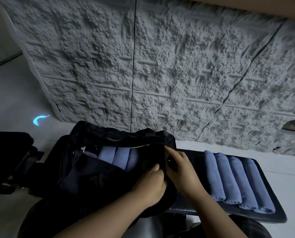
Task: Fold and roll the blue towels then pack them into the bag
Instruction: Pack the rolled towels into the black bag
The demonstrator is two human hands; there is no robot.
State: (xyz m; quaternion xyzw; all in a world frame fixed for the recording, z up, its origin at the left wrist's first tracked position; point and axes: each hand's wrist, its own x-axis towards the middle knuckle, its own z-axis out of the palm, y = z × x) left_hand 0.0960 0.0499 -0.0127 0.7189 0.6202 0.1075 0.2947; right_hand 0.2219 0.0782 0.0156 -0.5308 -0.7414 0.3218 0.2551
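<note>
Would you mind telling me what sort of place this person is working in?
Probably an indoor room with a decorative wall, though I cannot tell which kind. A grey rough stone-look wall panel rises behind pale floor tiles, and the black bag sits beside rolled blue towels on a dark mat.

rough grey wall (160, 66), pale tiled floor (14, 93)
</note>
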